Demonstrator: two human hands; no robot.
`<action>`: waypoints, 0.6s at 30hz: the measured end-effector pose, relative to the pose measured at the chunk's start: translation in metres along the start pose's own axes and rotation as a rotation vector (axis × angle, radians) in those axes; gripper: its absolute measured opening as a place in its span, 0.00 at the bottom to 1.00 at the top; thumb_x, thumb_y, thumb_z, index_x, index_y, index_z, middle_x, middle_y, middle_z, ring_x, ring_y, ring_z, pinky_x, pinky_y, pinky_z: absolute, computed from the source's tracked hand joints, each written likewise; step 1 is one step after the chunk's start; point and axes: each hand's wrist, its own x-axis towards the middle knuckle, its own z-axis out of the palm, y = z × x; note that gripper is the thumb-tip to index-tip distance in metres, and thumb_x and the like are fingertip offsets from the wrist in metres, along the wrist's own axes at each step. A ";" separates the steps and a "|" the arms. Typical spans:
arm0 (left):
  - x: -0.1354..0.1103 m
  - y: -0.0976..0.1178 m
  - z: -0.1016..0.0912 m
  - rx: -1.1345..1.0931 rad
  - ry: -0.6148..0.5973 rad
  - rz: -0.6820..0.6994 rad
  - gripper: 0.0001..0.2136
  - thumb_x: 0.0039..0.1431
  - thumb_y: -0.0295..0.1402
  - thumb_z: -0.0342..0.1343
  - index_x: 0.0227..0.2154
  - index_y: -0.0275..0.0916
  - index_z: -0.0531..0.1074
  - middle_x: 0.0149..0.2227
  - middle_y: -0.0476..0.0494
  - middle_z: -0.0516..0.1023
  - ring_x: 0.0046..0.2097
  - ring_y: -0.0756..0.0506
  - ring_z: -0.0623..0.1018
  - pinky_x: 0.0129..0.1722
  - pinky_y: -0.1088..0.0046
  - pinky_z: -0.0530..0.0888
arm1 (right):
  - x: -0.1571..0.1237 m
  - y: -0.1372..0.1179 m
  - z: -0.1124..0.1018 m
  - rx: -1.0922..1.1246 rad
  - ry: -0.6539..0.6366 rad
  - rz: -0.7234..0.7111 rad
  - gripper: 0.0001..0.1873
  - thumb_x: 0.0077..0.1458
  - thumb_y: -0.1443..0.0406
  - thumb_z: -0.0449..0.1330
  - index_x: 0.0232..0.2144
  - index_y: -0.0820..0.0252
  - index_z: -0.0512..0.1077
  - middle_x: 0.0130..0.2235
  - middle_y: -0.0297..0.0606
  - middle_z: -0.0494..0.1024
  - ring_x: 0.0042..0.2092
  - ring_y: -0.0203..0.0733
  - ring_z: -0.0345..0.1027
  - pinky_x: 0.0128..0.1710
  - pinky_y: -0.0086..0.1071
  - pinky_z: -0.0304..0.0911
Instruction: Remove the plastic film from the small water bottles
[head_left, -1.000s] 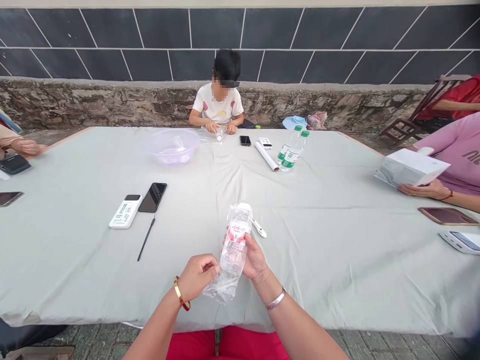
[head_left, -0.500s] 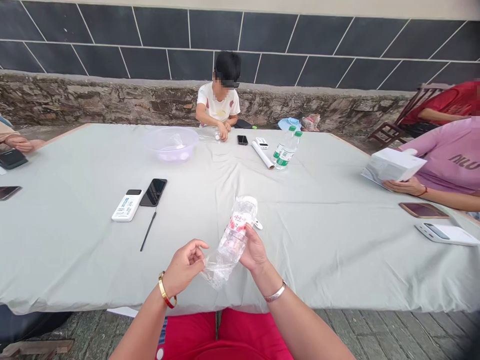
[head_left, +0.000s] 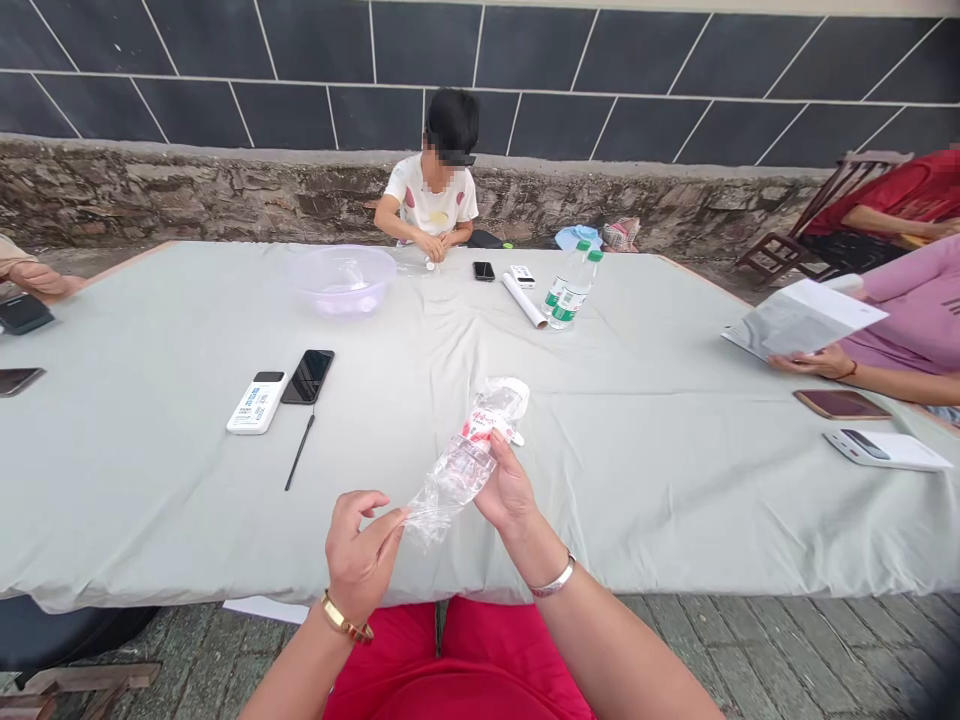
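Two hands on one film-wrapped bottle point(head_left: 484, 428), held tilted over the near part of the tablecloth point(head_left: 637, 480), white cap end pointing away and rightward; contact with cloth: cannot tell. Clear film point(head_left: 431, 510) apparently over label and body, with a loose tail drawn out from the base end toward the left hand point(head_left: 364, 555). Pinching that tail between thumb and forefinger; other left fingers loosely bent. Right hand point(head_left: 510, 490) wrapped on the body, thumb just below the label, remaining fingers mostly hidden behind; spacing of these: cannot tell. Progress, as judged: bottle steadied, film end caught and stretched; wrapping yet around the bottle, no surely bare part and no tear visible. Edges: near table edge just below the hands, red trousers beyond. Most room to the right, across a broad stretch of cloth as far as the brown phone point(head_left: 841, 404) and white device point(head_left: 889, 450). Tighter on the left: black phone point(head_left: 308, 377), thin black strap point(head_left: 299, 455), white power bank point(head_left: 256, 403), all apart from the hand. Ahead, creased cloth up to paper roll point(head_left: 525, 301) and water bottles point(head_left: 571, 290), well apart.
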 end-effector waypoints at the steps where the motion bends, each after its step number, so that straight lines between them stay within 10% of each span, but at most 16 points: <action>1: -0.003 -0.002 0.000 0.005 0.021 -0.032 0.11 0.52 0.19 0.56 0.32 0.41 0.76 0.33 0.46 0.69 0.34 0.50 0.70 0.30 0.74 0.70 | -0.001 -0.001 0.002 0.009 0.003 -0.006 0.12 0.41 0.61 0.70 0.31 0.57 0.74 0.30 0.28 0.79 0.33 0.34 0.72 0.36 0.28 0.67; 8: -0.017 -0.003 -0.003 -0.194 0.193 -0.696 0.05 0.53 0.34 0.59 0.29 0.39 0.73 0.27 0.49 0.71 0.28 0.51 0.70 0.28 0.74 0.68 | -0.002 -0.005 0.010 -0.056 -0.024 -0.058 0.12 0.42 0.60 0.69 0.32 0.54 0.74 0.31 0.29 0.79 0.34 0.38 0.72 0.37 0.32 0.67; 12: -0.009 0.013 0.003 -0.701 -0.011 -1.163 0.18 0.50 0.45 0.60 0.37 0.36 0.73 0.32 0.43 0.75 0.30 0.49 0.73 0.25 0.75 0.67 | 0.000 -0.005 0.010 -0.068 -0.027 -0.091 0.13 0.42 0.60 0.70 0.32 0.55 0.75 0.32 0.30 0.79 0.33 0.38 0.71 0.35 0.33 0.67; 18: 0.011 0.018 0.035 -0.882 0.085 -1.242 0.17 0.44 0.46 0.64 0.24 0.36 0.72 0.22 0.52 0.67 0.24 0.55 0.63 0.26 0.78 0.62 | 0.001 -0.001 0.010 -0.108 -0.031 -0.120 0.14 0.40 0.61 0.71 0.33 0.54 0.75 0.33 0.31 0.79 0.35 0.39 0.71 0.36 0.33 0.66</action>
